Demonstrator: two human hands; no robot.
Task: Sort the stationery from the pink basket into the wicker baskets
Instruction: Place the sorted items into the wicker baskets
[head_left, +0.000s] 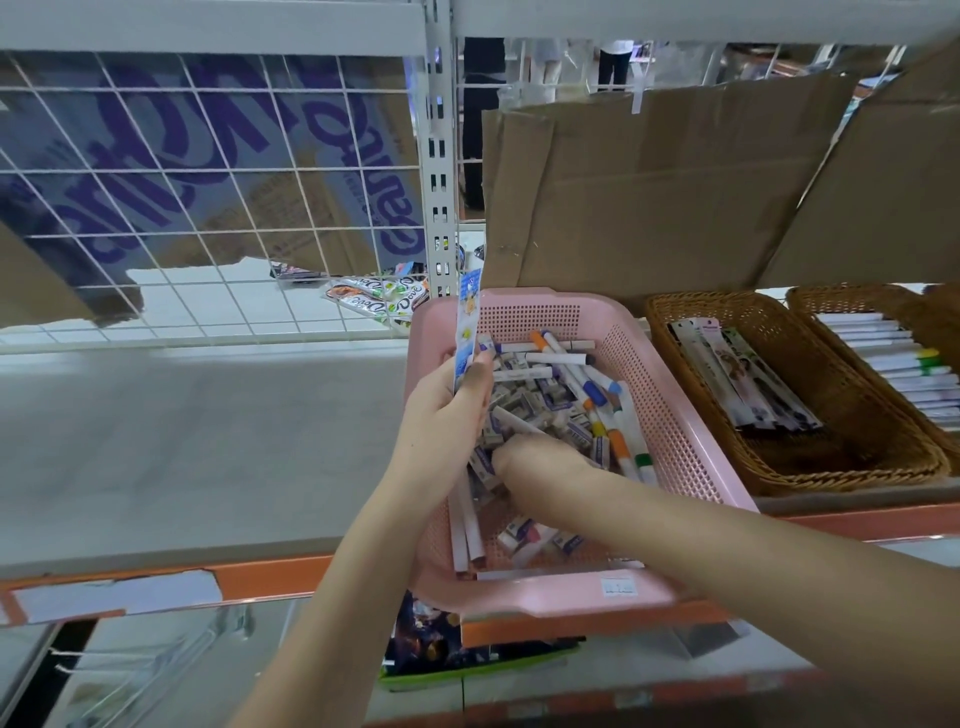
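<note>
Left fingers (475, 371) round packet (467, 322) — upright

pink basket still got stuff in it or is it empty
Not empty: the pink basket holds many markers and small erasers, and the right hand digs among them.

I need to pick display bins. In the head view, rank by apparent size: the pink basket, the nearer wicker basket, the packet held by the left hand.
1. pink basket, though it is nearer the camera
2. wicker basket
3. packet, gripped by the left hand
</note>
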